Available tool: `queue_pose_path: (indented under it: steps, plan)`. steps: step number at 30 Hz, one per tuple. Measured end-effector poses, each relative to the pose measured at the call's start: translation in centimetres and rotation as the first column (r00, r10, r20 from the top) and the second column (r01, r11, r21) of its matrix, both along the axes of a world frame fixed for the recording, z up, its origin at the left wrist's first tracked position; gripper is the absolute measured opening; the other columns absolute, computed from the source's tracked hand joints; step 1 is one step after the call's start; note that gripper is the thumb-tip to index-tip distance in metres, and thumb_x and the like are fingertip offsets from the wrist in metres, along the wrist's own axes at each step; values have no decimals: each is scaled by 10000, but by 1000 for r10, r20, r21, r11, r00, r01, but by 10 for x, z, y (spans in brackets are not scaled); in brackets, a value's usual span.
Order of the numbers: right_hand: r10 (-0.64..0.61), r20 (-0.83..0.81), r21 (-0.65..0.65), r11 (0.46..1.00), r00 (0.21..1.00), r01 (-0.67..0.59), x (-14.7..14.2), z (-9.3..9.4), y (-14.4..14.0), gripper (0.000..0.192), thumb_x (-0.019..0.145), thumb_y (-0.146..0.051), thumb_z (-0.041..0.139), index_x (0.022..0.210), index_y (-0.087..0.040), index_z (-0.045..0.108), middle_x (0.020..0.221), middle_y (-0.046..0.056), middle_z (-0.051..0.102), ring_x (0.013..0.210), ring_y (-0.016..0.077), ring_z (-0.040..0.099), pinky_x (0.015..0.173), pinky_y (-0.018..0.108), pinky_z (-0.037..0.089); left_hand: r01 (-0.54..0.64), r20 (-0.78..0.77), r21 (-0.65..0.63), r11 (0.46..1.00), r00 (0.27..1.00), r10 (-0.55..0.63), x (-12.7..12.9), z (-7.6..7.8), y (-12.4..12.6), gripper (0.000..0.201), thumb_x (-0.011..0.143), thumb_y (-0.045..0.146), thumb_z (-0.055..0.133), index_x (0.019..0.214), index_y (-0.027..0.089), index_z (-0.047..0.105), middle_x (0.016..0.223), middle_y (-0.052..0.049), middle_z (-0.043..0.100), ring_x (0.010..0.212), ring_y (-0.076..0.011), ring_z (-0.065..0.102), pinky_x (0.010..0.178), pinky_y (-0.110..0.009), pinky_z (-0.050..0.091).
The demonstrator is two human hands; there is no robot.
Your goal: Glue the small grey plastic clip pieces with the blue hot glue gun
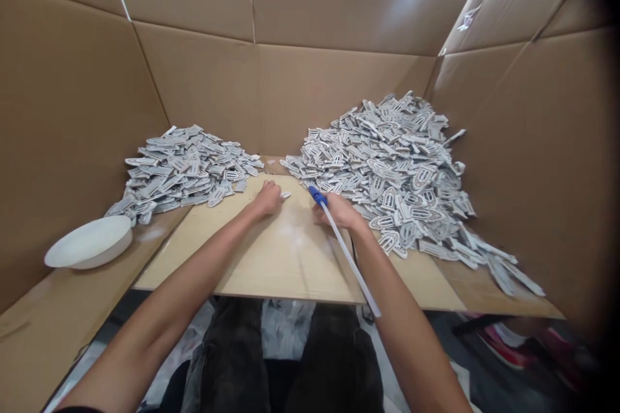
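My left hand (267, 199) rests on the wooden board (285, 264), its fingers closed around a small grey piece (285, 194) that sticks out at the fingertips. My right hand (338, 210) grips a long white tool with a blue tip (345, 248); the blue tip points toward the small piece and the shaft runs back along my forearm. A large heap of grey arch-shaped pieces (397, 168) lies just right of my right hand. A smaller heap of the same pieces (181, 168) sits to the left of my left hand.
Tall cardboard walls (290, 77) enclose the work area on three sides. A white bowl (90, 243) stands on the cardboard ledge at the left. Loose pieces trail off the big heap toward the right front edge (504, 268). My dark-trousered legs (285, 368) are below the board.
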State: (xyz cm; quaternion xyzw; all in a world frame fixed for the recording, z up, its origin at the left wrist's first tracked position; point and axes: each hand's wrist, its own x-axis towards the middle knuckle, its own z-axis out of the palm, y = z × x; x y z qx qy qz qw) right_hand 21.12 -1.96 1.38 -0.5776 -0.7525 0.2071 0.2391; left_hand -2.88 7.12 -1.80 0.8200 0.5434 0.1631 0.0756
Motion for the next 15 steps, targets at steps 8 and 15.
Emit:
queue_pose_path:
  steps: [8, 15]
  plan:
    - [-93, 138, 67, 994, 986, 84, -35, -10, -2, 210, 708, -215, 842, 845, -224, 682, 862, 56, 756, 857, 259, 698, 726, 290, 445, -151, 160, -43, 988, 975, 156, -13, -4, -24, 255, 798, 263, 813, 700, 206, 584, 926, -122, 654, 1226, -359, 570, 1112, -400, 419]
    - [-115, 169, 56, 993, 979, 107, -46, -14, -2, 248, 737, -127, 732, 973, -191, 698, 1012, 131, 777, 975, 308, 723, 760, 292, 453, -214, 689, -141, 967, 680, 250, -4, 0, -41, 133, 933, 256, 719, 895, 198, 605, 900, -47, 671, 867, -198, 623, 795, -272, 464]
